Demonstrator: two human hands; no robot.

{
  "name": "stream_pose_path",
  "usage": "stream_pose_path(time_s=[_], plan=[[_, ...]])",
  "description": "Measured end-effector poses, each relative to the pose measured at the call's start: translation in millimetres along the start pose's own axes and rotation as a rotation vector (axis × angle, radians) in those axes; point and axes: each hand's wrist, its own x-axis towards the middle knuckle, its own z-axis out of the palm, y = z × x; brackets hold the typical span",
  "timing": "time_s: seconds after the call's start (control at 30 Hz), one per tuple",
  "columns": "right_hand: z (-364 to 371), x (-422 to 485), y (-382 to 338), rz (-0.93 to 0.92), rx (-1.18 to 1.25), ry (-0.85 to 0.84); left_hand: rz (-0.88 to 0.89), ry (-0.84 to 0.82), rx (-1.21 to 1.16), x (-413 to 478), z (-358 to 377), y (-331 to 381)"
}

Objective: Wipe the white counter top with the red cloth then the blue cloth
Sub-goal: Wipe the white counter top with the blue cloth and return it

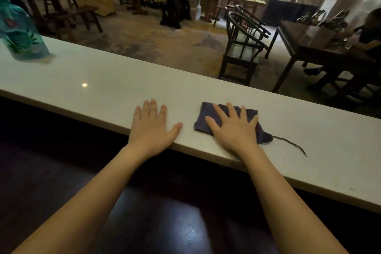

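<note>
Right hand (234,128) flat, hiding much of blue cloth (208,117)

Middle of dark blue folded cloth (208,117) hidden under flat right hand (233,128), blurred teal plastic bottle (18,33) cut by left edge, long white worktop (103,80) running off both sides

I find no text, brand, number or sign that I can read here. The teal bottle (19,27) at the far left of the white counter top (103,76) carries a printed label with leaf shapes and a small reddish patch, but it is blurred and I cannot make out any letters on it.
</note>
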Motion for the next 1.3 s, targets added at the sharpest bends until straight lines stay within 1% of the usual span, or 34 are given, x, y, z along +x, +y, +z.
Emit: stream_pose_path(time_s=[0.13, 0.27, 0.33, 0.43, 0.5, 0.57, 0.8, 1.1, 1.3], plan=[[5, 8, -36, -0.031, 0.001, 0.004, -0.001, 0.002, 0.005, 0, 2, 0], [16, -28, -28, -0.095, -0.012, 0.076, 0.009, 0.010, 0.009, 2, 5, -1], [15, -40, -12, -0.067, -0.010, 0.089, 0.010, 0.025, 0.003, 2, 6, -2], [5, -36, 4, 0.041, -0.004, 0.053, 0.012, 0.025, 0.001, 0, 5, -4], [1, -26, 5, 0.097, -0.003, 0.033, 0.011, 0.017, -0.003, -1, 4, -4], [1, -19, 0, 0.113, -0.011, 0.023, 0.014, 0.012, -0.006, -1, 3, -3], [0, -18, -4, 0.113, -0.006, 0.035, 0.016, 0.032, 0.014, -1, 4, -3], [2, -16, -5, 0.118, -0.009, 0.044, 0.021, 0.011, 0.009, 1, 4, -4], [5, 8, -33, 0.056, 0.013, 0.044, 0.001, 0.027, 0.017, -1, 3, -2]])
